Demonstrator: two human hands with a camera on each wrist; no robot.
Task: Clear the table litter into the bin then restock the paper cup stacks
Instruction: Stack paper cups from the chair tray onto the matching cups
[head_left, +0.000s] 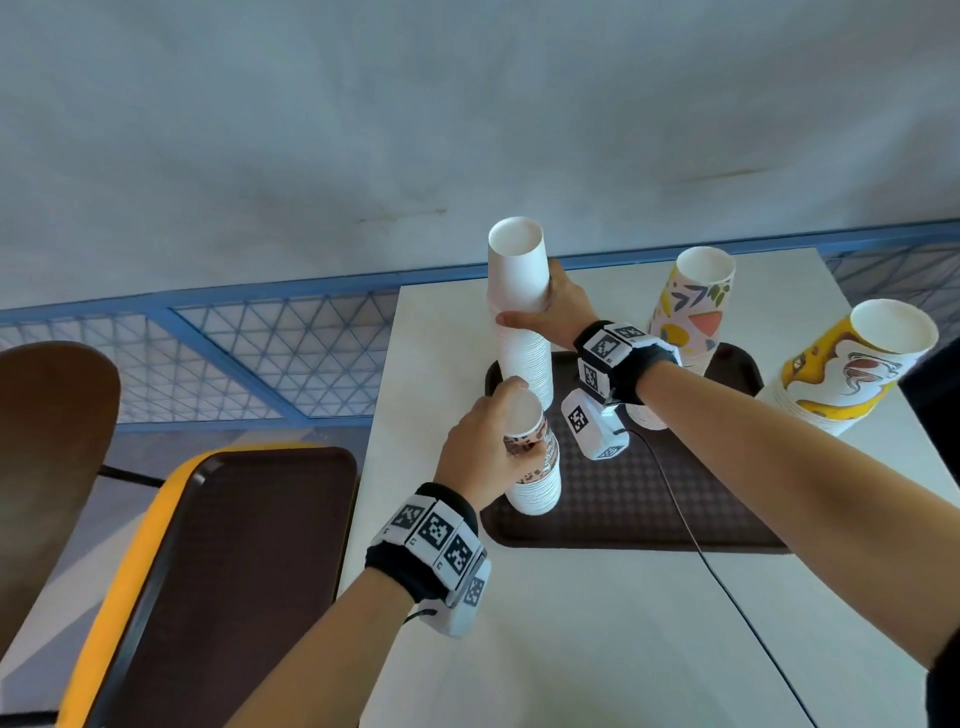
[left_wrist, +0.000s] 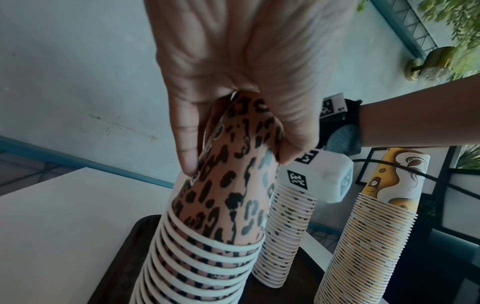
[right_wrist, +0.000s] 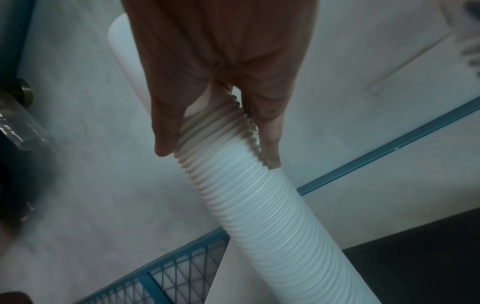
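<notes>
A tall stack of plain white paper cups (head_left: 522, 317) (right_wrist: 259, 205) stands on the dark brown tray (head_left: 623, 499). My right hand (head_left: 556, 312) (right_wrist: 223, 82) grips this stack near its top, thumb on one side and fingers on the other. In front of it stands a shorter stack of leopard-print cups (head_left: 537, 467) (left_wrist: 221, 216). My left hand (head_left: 483, 447) (left_wrist: 233, 82) wraps its fingers round the top cup of that stack.
Two more stacks stand on the right: a floral-print one (head_left: 685, 312) and a yellow coffee-print one (head_left: 852, 369) (left_wrist: 376, 216). A second brown tray (head_left: 234, 571) lies on a yellow-edged surface at the left. A blue mesh fence (head_left: 234, 353) runs behind the white table (head_left: 597, 649).
</notes>
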